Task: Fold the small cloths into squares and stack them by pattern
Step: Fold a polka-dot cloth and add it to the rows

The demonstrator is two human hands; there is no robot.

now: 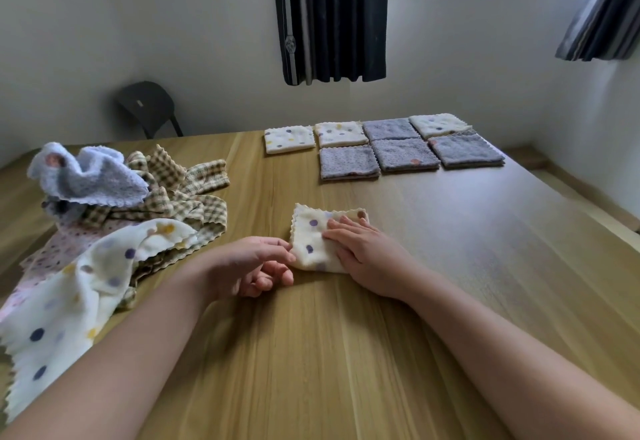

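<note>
The small dotted cloth (310, 237) lay folded on the wooden table (346, 353), just in front of the person. The right hand (363, 249) lay flat on the cloth's right half. Its fingers were straight and close together, and they pressed the cloth down without grabbing it. The left hand (252, 266) was just beside the cloth's left edge. Its fingers were softly curled, and one fingertip touched the near left corner. I could not tell if it pinched the cloth or only touched it. A heap of loose cloths (138, 204) sat to the left. Far across the table, folded white dotted squares (289, 139) and grey squares (348, 161) lay in two rows.
</note>
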